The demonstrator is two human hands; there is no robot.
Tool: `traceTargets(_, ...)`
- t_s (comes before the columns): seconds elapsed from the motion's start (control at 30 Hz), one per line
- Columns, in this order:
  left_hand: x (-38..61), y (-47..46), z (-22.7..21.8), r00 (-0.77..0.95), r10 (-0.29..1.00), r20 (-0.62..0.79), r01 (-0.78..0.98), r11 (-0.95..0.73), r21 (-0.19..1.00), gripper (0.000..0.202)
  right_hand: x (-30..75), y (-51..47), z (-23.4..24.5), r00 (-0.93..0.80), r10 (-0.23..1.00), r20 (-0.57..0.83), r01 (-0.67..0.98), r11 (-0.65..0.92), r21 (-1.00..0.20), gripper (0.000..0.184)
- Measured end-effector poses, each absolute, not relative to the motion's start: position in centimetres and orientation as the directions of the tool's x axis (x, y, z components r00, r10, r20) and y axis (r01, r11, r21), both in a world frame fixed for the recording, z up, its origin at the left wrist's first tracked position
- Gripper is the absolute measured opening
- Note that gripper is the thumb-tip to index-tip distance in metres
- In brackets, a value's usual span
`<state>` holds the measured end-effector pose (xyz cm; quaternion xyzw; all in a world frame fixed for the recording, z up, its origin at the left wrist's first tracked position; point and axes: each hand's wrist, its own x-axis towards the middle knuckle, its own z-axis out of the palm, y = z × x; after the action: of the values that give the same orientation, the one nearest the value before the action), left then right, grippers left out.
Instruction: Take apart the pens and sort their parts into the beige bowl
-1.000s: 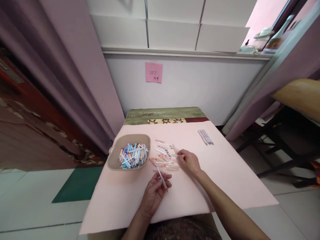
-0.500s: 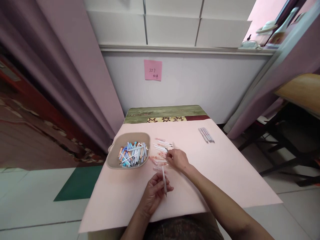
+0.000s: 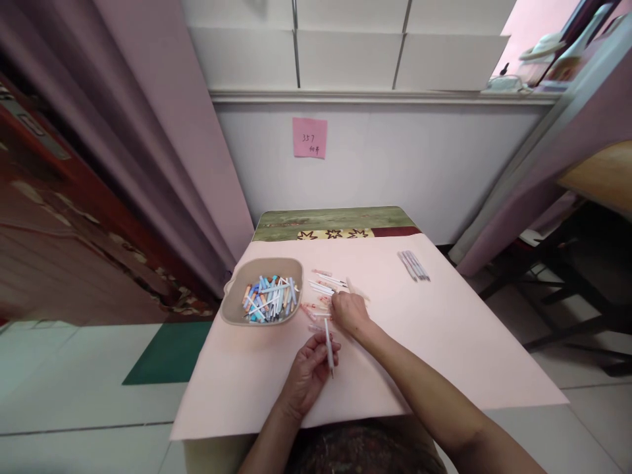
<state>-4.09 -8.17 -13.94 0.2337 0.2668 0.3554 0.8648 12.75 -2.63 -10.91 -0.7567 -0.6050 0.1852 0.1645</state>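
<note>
My left hand (image 3: 310, 368) pinches a slim half-assembled pen (image 3: 329, 345), its white refill end pointing away and its dark tip towards me. Beyond it, my right hand (image 3: 349, 311) is closed low over loose pen parts, palm down; its fingers hide whatever they grip. White refills (image 3: 322, 288) and pink-patterned pen barrels (image 3: 309, 313) lie scattered just left of that hand. A pale barrel (image 3: 351, 286) shows right behind its knuckles; I cannot tell whether it is held. At the left stands a beige basket (image 3: 232, 309) full of blue, orange and white pen parts (image 3: 270, 296).
Several whole pens (image 3: 413, 266) lie side by side at the right back of the pink-covered table (image 3: 424, 368). A patterned green strip (image 3: 330, 217) shows along the far edge, against a wall with a pink note (image 3: 309, 137). A dark stool (image 3: 563, 283) stands at the right.
The camera view has shifted slightly, so everything sits a little further right. My right hand has curled more tightly among the parts. The left still holds the pen.
</note>
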Motion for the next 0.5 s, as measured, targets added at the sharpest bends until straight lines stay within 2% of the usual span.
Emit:
traceTargets(0.13, -4.1, -8.4, -13.7, 0.602, 0.739, -0.303, -0.486, 0.640, 0.596, 0.026, 13.8, -3.9, -11.0, 0.248, 0.965, -0.081, 0.674, -0.232, -0.702, 0.012)
traceTargets(0.27, -4.0, -8.4, -13.5, 0.603, 0.742, -0.294, -0.470, 0.627, 0.621, 0.023, 14.9, -5.6, -11.3, 0.200, 0.968, -0.152, 0.353, -0.216, -0.910, 0.030)
traceTargets(0.4, -3.8, -8.3, -13.6, 0.617, 0.733, -0.285, -0.438, 0.622, 0.649, 0.024, 15.4, -7.1, -11.5, 0.128, 0.976, -0.175, 0.039, -0.181, -0.983, 0.043)
traceTargets(0.5, -3.7, -8.3, -13.7, 0.618, 0.731, -0.288, -0.429, 0.621, 0.656, 0.027, 15.3, -7.7, -11.5, 0.053, 0.970, -0.236, -0.354, -0.203, -0.913, 0.040)
